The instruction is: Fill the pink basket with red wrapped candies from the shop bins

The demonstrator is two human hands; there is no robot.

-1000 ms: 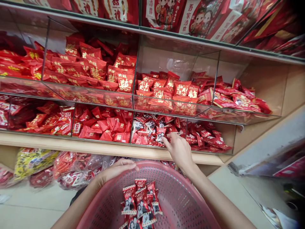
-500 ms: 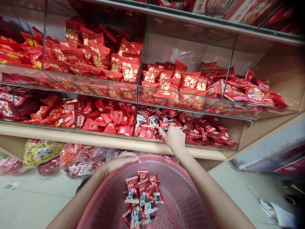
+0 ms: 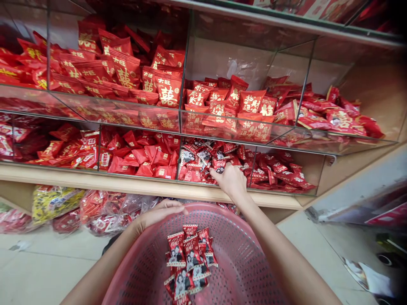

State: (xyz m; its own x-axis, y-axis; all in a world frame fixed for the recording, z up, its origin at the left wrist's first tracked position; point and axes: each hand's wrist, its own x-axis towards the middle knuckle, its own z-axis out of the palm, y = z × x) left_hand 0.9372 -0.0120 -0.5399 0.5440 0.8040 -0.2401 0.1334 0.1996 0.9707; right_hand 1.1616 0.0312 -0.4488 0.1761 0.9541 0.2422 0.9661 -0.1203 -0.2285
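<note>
A pink perforated plastic basket (image 3: 244,254) is in front of me, with several small red wrapped candies (image 3: 191,252) lying in its bottom. My left hand (image 3: 160,213) grips the basket's far left rim, thumb side on the edge. Out over the lower shelf, my right hand (image 3: 233,180) reaches into a compartment of red, black and white wrapped candies (image 3: 192,157). Its thumb and fingers close on one wrapped candy (image 3: 218,164) at the top of that pile; part of the grip is hidden behind the hand.
Clear dividers and a front panel (image 3: 133,111) split the shelves. Above are larger red packets (image 3: 168,91) with gold characters. More red candies (image 3: 280,169) fill the compartment right of my hand. Under the wooden shelf edge (image 3: 79,178) lie bagged goods (image 3: 55,201) on the tiled floor.
The view has shifted slightly. My right hand stays at the same candy pile, its fingers slightly lower around the candy. My left hand and the basket have hardly moved.
</note>
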